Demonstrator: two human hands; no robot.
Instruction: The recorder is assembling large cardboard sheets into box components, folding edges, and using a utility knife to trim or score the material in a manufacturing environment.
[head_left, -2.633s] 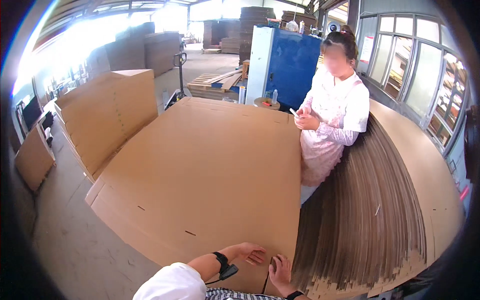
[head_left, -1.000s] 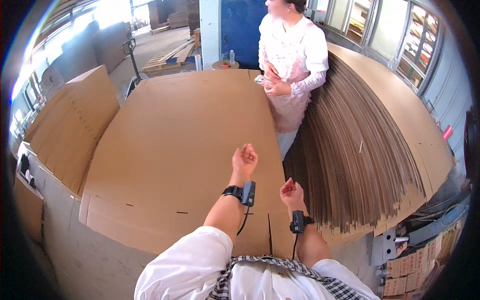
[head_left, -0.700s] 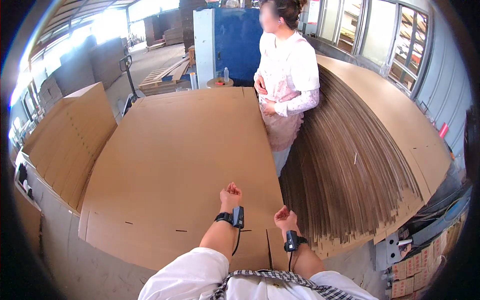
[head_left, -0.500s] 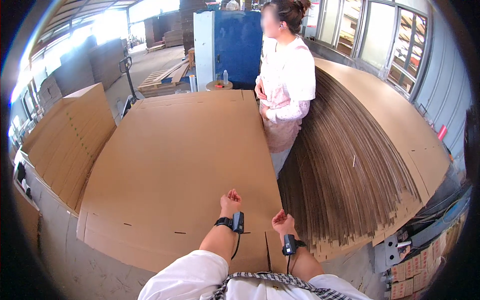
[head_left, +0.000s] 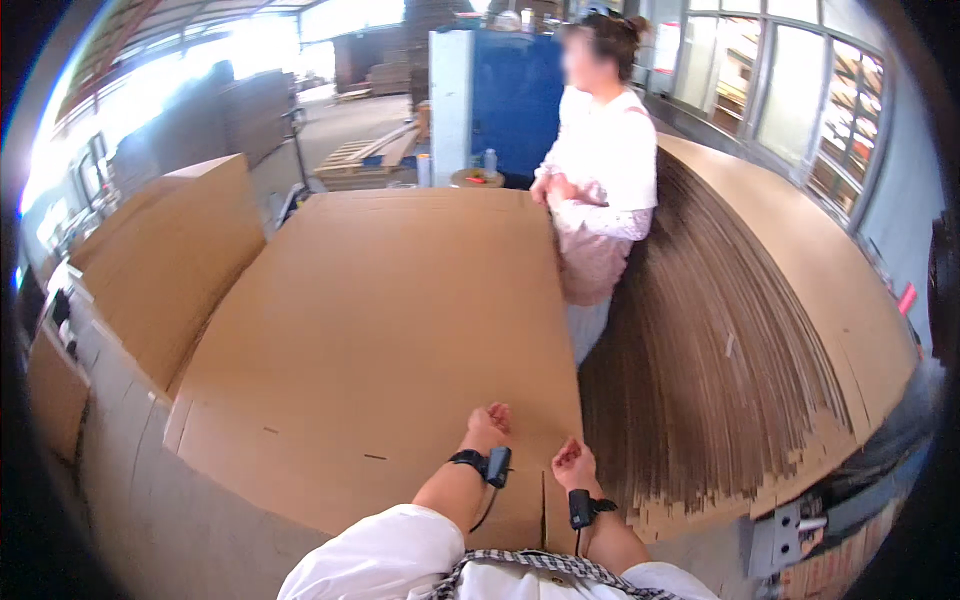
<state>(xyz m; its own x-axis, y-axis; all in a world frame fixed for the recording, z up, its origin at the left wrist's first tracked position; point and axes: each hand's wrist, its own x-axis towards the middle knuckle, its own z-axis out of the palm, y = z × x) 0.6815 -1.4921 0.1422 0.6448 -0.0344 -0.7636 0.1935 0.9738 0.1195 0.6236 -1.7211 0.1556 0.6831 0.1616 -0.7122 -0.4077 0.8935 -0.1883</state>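
A large flat brown cardboard sheet [head_left: 380, 320] lies in front of me, with slots and a crease toward its near end. Over its near right part is my left hand [head_left: 489, 425], its fingers curled in and nothing visible in them. My right hand [head_left: 574, 465] is at the sheet's near right edge, also curled, palm side partly showing and no object seen in it. Whether either hand touches the cardboard I cannot tell. Each wrist wears a small black device on a strap.
A co-worker [head_left: 605, 180] stands at the sheet's far right corner, hands close to it. On the right is a large stack of cardboard sheets [head_left: 700, 350]. More cardboard [head_left: 180, 270] stands at the left. A blue cabinet [head_left: 515, 100] and a wooden pallet [head_left: 365, 165] are behind.
My view has turned slightly left, so the scene sits further right. My hands have come a little closer together and stay curled. The co-worker's hands have come together by the sheet's far corner.
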